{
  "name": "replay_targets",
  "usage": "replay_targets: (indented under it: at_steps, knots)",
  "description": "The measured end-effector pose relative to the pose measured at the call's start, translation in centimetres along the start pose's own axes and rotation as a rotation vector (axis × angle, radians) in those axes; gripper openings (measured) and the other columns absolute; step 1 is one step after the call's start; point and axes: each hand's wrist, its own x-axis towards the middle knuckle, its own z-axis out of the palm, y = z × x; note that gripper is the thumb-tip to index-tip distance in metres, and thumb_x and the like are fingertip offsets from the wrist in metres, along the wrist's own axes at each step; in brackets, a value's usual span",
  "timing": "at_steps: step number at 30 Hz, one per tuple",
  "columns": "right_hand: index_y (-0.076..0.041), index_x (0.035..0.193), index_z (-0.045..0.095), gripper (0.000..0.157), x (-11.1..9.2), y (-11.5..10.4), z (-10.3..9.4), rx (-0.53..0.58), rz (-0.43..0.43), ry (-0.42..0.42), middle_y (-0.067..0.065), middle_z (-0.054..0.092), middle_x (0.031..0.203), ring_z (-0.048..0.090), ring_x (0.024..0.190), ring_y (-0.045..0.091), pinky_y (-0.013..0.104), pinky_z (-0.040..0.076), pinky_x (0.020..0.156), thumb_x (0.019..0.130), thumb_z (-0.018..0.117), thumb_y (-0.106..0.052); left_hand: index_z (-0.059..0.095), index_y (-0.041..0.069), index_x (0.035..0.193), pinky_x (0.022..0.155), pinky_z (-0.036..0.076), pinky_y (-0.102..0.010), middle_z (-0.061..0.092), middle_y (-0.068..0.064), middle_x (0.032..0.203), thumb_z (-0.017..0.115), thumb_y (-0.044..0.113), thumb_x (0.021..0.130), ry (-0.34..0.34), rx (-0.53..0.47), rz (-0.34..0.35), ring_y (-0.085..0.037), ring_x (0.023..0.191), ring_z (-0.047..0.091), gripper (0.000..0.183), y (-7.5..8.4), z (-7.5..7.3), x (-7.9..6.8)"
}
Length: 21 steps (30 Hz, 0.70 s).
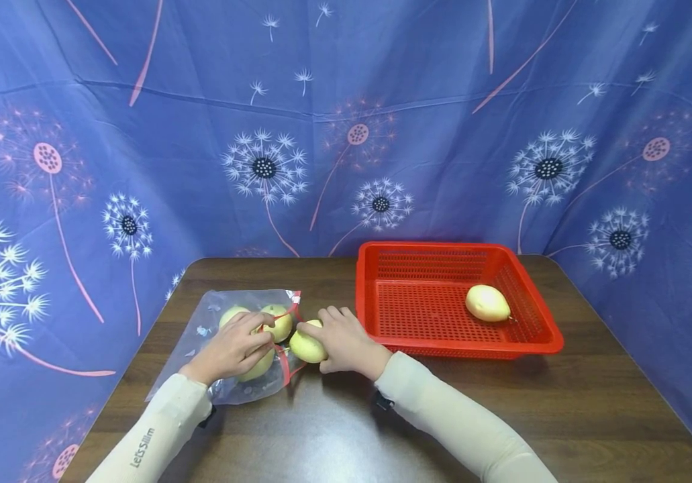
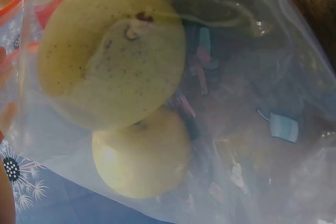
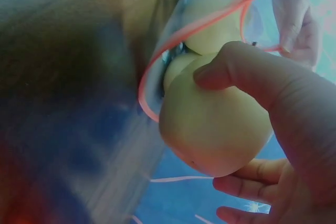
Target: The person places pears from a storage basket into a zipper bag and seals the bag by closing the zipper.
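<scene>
From here the left hand (image 1: 231,349) hides part of the fruit (image 1: 255,369) in the clear bag (image 1: 191,339), whose print (mere specks to me) stays unreadable; the right hand (image 1: 348,345) covers one side of its pear (image 1: 305,348); both sleeves (image 1: 460,412) run off the head view's bottom edge.

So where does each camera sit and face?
Head: worn there, facing forward and down; left hand, right hand, pale fabric sleeves show.
Left wrist: worn there, facing round yellow-green fruit in a transparent plastic bag; left hand barely shows.
Right wrist: worn there, facing the gripped fruit; both hands show.
Head and right wrist share that fruit.
</scene>
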Motion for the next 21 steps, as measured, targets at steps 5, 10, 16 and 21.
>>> replay_targets:
  at_steps: [5,10,16,21]
  knots:
    - [-0.029,0.131,0.059,0.078,0.0,0.7,-0.5,0.014,0.01,-0.005,0.003,0.056,0.098,0.053,0.093,0.021,0.036,0.045,0.077,0.061,0.088,-0.043,0.058,0.016,0.084,0.088,0.047,-0.046,0.062,-0.012,0.109,0.056,0.022,0.098,-0.003,0.0,0.001,-0.029,0.102,0.061,0.015,0.0,0.0,0.1]
    - [-0.03,0.131,0.059,0.079,0.2,1.0,-0.9,0.012,0.046,-0.032,0.003,0.056,0.098,0.052,0.094,0.022,0.036,0.044,0.077,0.06,0.09,-0.043,0.059,0.016,0.085,0.089,0.047,-0.046,0.062,-0.012,0.11,0.048,0.027,0.103,-0.008,-0.005,0.001,-0.029,0.104,0.061,0.023,0.0,0.1,0.2]
    - [-0.031,0.132,0.059,0.079,0.6,0.1,-0.5,-0.011,0.078,-0.046,0.005,0.058,0.1,0.054,0.095,0.022,0.036,0.044,0.074,0.061,0.09,-0.045,0.06,0.016,0.085,0.089,0.047,-0.049,0.063,-0.012,0.11,0.041,0.032,0.107,-0.005,-0.009,-0.001,-0.029,0.105,0.061,0.032,0.0,0.3,0.2]
    - [-0.031,0.133,0.057,0.081,1.0,-0.7,0.3,-0.01,0.115,-0.051,0.007,0.058,0.101,0.054,0.095,0.023,0.035,0.044,0.07,0.061,0.09,-0.047,0.06,0.016,0.086,0.091,0.047,-0.048,0.063,-0.012,0.11,0.041,0.033,0.107,-0.007,-0.014,-0.003,-0.028,0.106,0.061,0.032,0.1,0.3,0.3]
